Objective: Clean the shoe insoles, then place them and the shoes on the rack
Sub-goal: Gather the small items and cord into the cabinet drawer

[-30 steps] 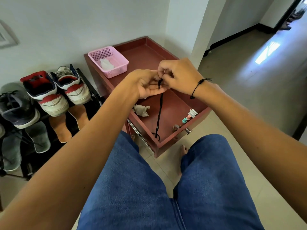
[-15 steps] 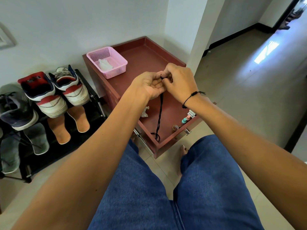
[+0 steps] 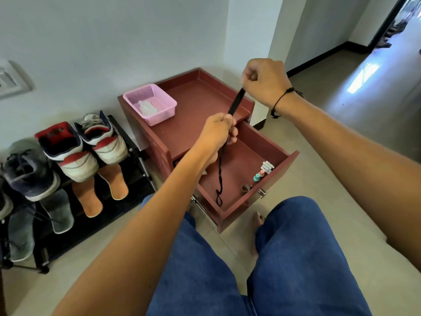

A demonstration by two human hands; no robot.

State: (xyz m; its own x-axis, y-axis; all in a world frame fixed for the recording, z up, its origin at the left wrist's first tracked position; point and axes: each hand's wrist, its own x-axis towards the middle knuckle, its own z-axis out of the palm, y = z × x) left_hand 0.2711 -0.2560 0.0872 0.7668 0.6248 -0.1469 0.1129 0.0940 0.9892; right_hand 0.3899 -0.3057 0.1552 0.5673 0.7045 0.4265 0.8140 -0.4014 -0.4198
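Pale, plain wall (image 3: 114, 42) runs behind everything, with a light switch plate (image 3: 9, 80) way off to the left of the hands. Right under the hands sits a dark red wooden cabinet (image 3: 159, 142), its drawer (image 3: 284, 169) pulled open toward the camera. Floor (image 3: 341, 156) is beige tile. Off past the right hand a hallway opens up, black baseboard (image 3: 319, 55) along the wall, and a bright patch of daylight (image 3: 362, 77) glares on the tiles.
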